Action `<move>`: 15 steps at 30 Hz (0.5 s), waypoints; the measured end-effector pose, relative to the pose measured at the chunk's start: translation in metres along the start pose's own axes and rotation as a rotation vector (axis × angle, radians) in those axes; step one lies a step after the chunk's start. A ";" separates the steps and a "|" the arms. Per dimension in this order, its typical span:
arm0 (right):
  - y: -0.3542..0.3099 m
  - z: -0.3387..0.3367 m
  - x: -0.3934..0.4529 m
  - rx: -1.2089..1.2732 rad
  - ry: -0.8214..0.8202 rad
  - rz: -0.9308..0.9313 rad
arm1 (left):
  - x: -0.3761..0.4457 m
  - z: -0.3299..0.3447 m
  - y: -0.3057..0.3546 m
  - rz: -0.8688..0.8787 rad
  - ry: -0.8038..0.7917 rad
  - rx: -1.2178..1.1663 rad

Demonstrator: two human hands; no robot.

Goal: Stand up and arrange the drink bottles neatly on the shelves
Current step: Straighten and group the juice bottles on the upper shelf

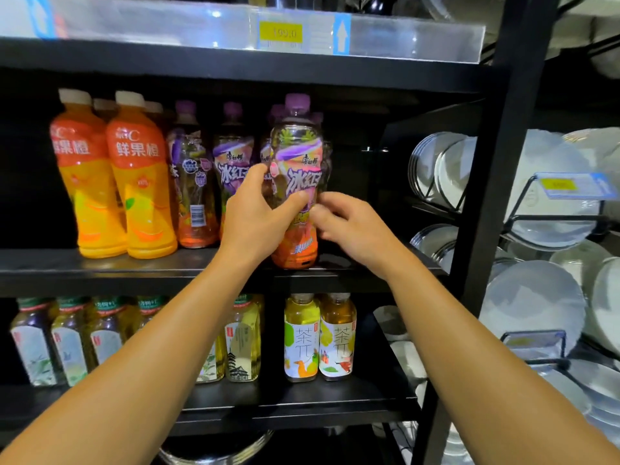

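A purple-capped iced-tea bottle (297,152) stands upright at the front edge of the middle black shelf (100,266). My left hand (255,213) grips its lower half from the left, thumb across the label. My right hand (345,219) holds the same bottle from the right with curled fingers. Behind and to its left stand more purple-capped tea bottles (231,156), one with its barcode facing out (194,182). Two orange juice bottles (141,176) stand at the left of that shelf, others behind them.
The lower shelf (302,401) holds several tea bottles (318,337) in a row. A black upright post (500,196) bounds the shelving on the right; beyond it white plates (533,313) stand in wire racks. A clear price strip (278,33) runs above.
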State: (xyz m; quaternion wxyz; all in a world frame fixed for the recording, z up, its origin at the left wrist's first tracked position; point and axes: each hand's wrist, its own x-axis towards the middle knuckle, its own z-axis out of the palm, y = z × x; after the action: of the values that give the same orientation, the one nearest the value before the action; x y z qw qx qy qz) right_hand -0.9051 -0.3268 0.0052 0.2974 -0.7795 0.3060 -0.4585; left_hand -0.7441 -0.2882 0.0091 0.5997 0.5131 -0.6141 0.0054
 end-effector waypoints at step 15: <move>0.034 0.008 0.094 -0.186 0.167 0.289 | 0.000 -0.027 -0.023 -0.075 -0.050 0.076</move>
State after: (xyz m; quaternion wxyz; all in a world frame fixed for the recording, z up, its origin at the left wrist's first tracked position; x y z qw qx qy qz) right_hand -0.8676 -0.4175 0.0270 0.2603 -0.7111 0.4793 -0.4438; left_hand -0.7096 -0.2819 0.0025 0.5640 0.5579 -0.6087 -0.0066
